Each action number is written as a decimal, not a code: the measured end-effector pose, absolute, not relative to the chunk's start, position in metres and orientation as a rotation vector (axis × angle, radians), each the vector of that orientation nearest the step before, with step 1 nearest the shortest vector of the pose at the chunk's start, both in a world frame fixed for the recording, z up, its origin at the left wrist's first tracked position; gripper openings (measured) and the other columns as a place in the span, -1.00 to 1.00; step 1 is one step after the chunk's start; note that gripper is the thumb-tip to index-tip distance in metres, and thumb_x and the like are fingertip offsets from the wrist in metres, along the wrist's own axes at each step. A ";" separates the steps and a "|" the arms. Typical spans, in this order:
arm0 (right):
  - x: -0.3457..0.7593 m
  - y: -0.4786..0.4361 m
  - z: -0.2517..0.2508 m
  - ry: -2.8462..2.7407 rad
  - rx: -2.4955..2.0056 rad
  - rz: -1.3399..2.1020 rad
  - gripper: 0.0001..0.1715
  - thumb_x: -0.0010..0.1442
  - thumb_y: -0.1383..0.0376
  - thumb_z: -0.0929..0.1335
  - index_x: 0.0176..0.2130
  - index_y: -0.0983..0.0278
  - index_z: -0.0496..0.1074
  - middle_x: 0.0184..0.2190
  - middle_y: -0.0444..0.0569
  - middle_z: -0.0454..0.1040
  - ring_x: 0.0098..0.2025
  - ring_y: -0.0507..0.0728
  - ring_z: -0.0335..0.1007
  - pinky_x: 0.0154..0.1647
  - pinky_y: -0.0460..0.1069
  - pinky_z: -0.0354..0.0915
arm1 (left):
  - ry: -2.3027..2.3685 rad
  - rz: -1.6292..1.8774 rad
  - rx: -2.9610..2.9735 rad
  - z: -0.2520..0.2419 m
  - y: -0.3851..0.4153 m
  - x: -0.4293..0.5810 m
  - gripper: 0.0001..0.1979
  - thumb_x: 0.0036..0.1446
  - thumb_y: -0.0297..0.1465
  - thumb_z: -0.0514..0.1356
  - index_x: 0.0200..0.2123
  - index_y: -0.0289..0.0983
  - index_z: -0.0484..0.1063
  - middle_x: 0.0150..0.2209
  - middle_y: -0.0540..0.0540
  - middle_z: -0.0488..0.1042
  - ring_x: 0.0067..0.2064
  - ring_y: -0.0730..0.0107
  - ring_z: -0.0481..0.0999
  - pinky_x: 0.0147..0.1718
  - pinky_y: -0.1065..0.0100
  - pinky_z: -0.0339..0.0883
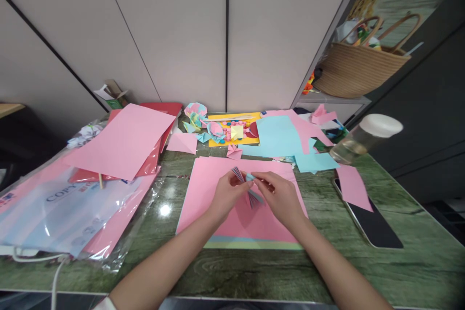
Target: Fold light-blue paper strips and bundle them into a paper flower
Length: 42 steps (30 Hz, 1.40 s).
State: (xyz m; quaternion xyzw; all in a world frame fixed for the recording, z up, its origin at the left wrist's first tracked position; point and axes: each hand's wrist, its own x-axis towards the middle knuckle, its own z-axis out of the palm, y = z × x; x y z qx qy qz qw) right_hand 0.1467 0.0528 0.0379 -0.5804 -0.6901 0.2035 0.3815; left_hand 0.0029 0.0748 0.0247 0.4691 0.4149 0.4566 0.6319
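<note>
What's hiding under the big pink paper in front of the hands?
Under the pink paper, a thin strip of yellow-green sheets peeks out along its near edge, lying on the green table. How many sheets there are, and anything else beneath, is covered.

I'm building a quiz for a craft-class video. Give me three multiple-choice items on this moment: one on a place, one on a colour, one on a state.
1. Where is the woven basket?
A. on the shelf at right
B. on the green table
C. on the floor

2. What colour is the big sheet under both hands?
A. yellow
B. pink
C. white

3. How is the pleated paper piece being handled?
A. lying untouched
B. pinched by the left hand and the right hand
C. held by one hand only

Answers:
1 A, it sits on the shelf board beside the table.
2 B, pink shows all around the hands.
3 B, fingers of both hands close on it.
</note>
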 end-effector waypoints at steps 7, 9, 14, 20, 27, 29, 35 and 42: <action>0.147 0.052 0.042 -1.772 -1.480 0.618 -0.77 0.11 0.32 0.22 -0.25 0.19 0.41 -0.33 -0.11 0.48 -0.35 0.02 0.39 -0.35 -0.09 0.28 | 0.978 1.039 1.048 0.027 0.074 0.007 -0.81 -0.18 -0.43 0.25 -0.42 -0.31 0.32 -0.45 0.00 0.38 -0.36 0.44 0.39 -0.33 0.38 0.25; 0.148 0.053 0.043 -1.758 -1.465 0.696 -0.77 0.11 0.32 0.21 -0.26 0.19 0.41 -0.35 -0.12 0.49 -0.36 0.02 0.40 -0.36 -0.09 0.28 | 0.983 1.021 1.070 0.026 0.075 0.007 -0.81 -0.17 -0.43 0.24 -0.42 -0.31 0.31 -0.46 -0.01 0.38 -0.38 0.44 0.39 -0.34 0.38 0.26; 0.146 0.054 0.044 -1.714 -1.437 0.747 -0.79 0.09 0.33 0.23 -0.29 0.20 0.42 -0.36 -0.12 0.49 -0.38 0.02 0.39 -0.35 -0.09 0.29 | 0.973 1.000 1.089 0.024 0.078 0.004 -0.81 -0.17 -0.44 0.24 -0.42 -0.32 0.30 -0.46 -0.01 0.39 -0.37 0.44 0.41 -0.34 0.38 0.27; 0.143 0.052 0.039 -1.742 -1.452 0.650 -0.76 0.10 0.32 0.21 -0.26 0.20 0.42 -0.32 -0.09 0.49 -0.34 0.04 0.40 -0.33 -0.07 0.30 | 0.976 1.027 1.051 0.022 0.076 0.006 -0.82 -0.15 -0.45 0.22 -0.38 -0.32 0.33 -0.41 -0.05 0.41 -0.37 0.42 0.41 -0.32 0.34 0.29; 0.144 0.054 0.037 -1.723 -1.504 0.529 -0.78 0.11 0.31 0.22 -0.25 0.21 0.41 -0.31 -0.09 0.48 -0.34 0.04 0.39 -0.33 -0.07 0.29 | 0.890 0.959 0.862 0.023 0.075 0.003 -0.78 -0.19 -0.45 0.25 -0.36 -0.32 0.40 -0.38 -0.07 0.44 -0.31 0.41 0.42 -0.27 0.37 0.25; 0.145 0.054 0.038 -1.726 -1.496 0.522 -0.77 0.12 0.30 0.21 -0.25 0.21 0.41 -0.31 -0.07 0.48 -0.34 0.05 0.39 -0.33 -0.06 0.29 | 0.892 0.944 0.834 0.024 0.076 0.003 -0.77 -0.21 -0.46 0.26 -0.36 -0.32 0.42 -0.39 -0.07 0.44 -0.32 0.41 0.43 -0.28 0.38 0.25; 0.146 0.055 0.038 -1.717 -1.478 0.538 -0.76 0.12 0.29 0.21 -0.25 0.21 0.41 -0.30 -0.06 0.48 -0.34 0.05 0.39 -0.35 -0.06 0.29 | 0.912 0.975 0.890 0.025 0.075 0.004 -0.78 -0.18 -0.42 0.25 -0.35 -0.32 0.43 -0.36 -0.10 0.46 -0.31 0.40 0.44 -0.25 0.34 0.25; 0.147 0.057 0.041 -1.648 -1.485 0.610 -0.78 0.12 0.29 0.22 -0.27 0.21 0.40 -0.31 -0.11 0.48 -0.41 0.01 0.36 -0.40 -0.09 0.26 | 0.903 1.060 0.861 0.024 0.074 0.006 -0.72 -0.19 -0.36 0.28 -0.33 -0.31 0.40 -0.30 -0.11 0.44 -0.26 0.39 0.42 -0.20 0.30 0.26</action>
